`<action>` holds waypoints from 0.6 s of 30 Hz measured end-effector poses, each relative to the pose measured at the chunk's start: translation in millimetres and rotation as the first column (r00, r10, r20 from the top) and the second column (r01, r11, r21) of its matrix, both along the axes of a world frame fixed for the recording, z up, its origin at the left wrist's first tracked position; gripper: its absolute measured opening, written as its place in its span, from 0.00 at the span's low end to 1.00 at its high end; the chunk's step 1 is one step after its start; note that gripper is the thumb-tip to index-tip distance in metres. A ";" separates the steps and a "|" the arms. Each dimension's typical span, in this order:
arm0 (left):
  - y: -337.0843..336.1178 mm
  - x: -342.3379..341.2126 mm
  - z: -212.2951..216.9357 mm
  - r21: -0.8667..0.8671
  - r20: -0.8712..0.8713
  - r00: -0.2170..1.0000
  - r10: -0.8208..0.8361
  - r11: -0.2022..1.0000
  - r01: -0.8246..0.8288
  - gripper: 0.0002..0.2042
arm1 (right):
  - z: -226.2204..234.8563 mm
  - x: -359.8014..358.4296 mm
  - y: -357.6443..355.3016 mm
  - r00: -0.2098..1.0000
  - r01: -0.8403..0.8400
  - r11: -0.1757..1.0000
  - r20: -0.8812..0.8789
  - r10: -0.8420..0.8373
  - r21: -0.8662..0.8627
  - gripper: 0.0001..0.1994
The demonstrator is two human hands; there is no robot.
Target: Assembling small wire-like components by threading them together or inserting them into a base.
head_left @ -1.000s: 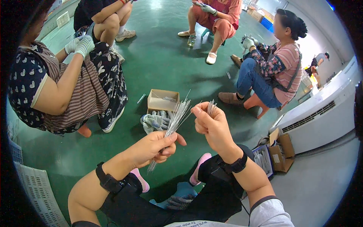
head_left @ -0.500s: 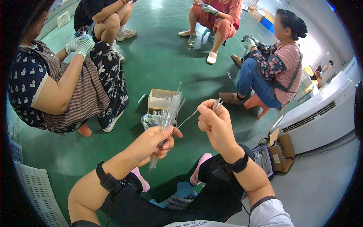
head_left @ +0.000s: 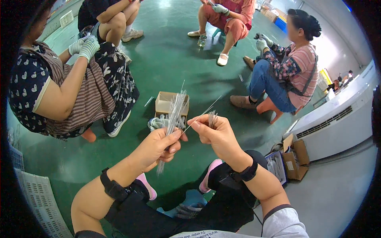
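Observation:
My left hand (head_left: 158, 145) grips a bundle of thin silvery wires (head_left: 173, 114) that fans upward and hangs a little below the fist. My right hand (head_left: 214, 133) pinches a single thin wire (head_left: 204, 114) drawn out of that bundle, and a short tuft of several wire ends (head_left: 212, 118) stands up between its fingers. Both hands are close together above my knees. Just beyond them on the green floor sits a small open cardboard box (head_left: 166, 104) with a grey glove (head_left: 158, 123) lying against it.
Several other people sit in a ring on the green floor: one in a striped apron at left (head_left: 67, 87), one in jeans on a stool at right (head_left: 283, 75), one in pink at the far side (head_left: 230, 16). Cardboard boxes (head_left: 293, 158) and a white cabinet (head_left: 337, 123) stand to my right. A white crate (head_left: 39, 202) is at lower left.
My right hand has pulled one wire sideways out of the bundle and moved slightly right and down. The left hand has tilted the bundle more upright.

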State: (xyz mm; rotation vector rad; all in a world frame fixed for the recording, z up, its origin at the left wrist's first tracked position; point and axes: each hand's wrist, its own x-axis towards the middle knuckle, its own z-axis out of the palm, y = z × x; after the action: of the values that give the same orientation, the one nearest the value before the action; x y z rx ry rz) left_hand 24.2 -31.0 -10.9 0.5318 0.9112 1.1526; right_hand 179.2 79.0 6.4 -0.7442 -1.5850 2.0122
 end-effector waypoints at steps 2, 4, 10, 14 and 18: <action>-0.8 -1.8 -0.1 0.011 -0.020 0.999 -0.027 1.000 0.027 0.13 | -0.1 -0.9 -0.1 0.999 -0.033 0.999 0.012 0.032 0.009 0.07; -1.2 -2.6 3.0 0.011 -0.041 0.999 -0.006 1.000 0.006 0.13 | 0.2 0.5 3.0 0.999 0.005 1.000 -0.043 -0.006 -0.018 0.08; 5.9 -6.5 -8.7 0.008 -0.127 0.945 0.302 0.953 -0.303 0.11 | 5.8 12.4 31.3 0.895 0.084 0.980 -0.420 -0.154 -0.182 0.07; 5.6 -25.5 -14.0 0.078 -0.094 0.885 0.456 0.890 -0.450 0.10 | 14.4 12.9 27.2 0.976 -0.092 0.980 -0.210 0.054 -0.179 0.07; 9.2 -22.6 -5.5 0.098 -0.077 0.875 0.478 0.877 -0.470 0.11 | 11.7 4.5 9.7 0.930 -0.353 0.924 0.058 0.364 -0.146 0.08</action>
State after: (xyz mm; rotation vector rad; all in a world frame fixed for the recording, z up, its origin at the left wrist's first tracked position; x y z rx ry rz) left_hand 1.6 -21.9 -16.4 0.4401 1.1250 1.6238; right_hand 183.7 88.7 18.1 -0.6276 -1.7515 2.3968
